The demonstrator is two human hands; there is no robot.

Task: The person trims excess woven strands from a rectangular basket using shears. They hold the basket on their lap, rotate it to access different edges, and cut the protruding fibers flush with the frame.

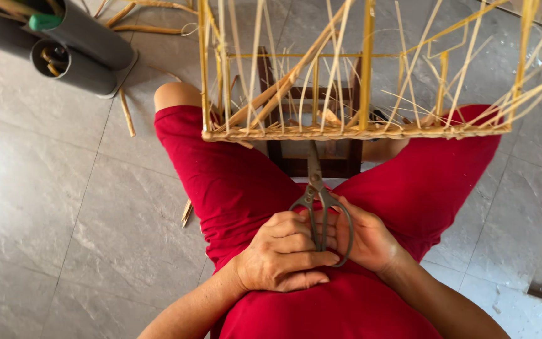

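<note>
1. Down over my lap, I am holding a pair of dark metal scissors [317, 201] with both hands, blades pointing away from me toward the woven frame [359, 129].

2. My left hand [283, 254] is curling closed over the left handle loop, fingers folded into a loose fist and thumb lying across the front, so that side of the scissors is sitting steady against my red shorts [233, 182].

3. My right hand [368, 242] is cupping the right handle loop from below, fingers half-bent around it rather than clenched, which is keeping the blades nearly shut and aimed upward.

4. The scissor tips are reaching up just under the braided bottom rim of the frame, close to it; I cannot tell whether they are touching it.

5. The frame is resting across my knees, its thin yellow uprights and loose strips fanning upward and out past the top edge of the view, and a small dark wooden stool [312, 157] is showing beneath it.

6. On my left, the grey tiled floor [51, 207] is lying open, with only a few stray cane offcuts [127, 113] on it.

7. Grey tubes [89, 47] holding more canes are standing at the far left corner, well apart from my hands.
</note>
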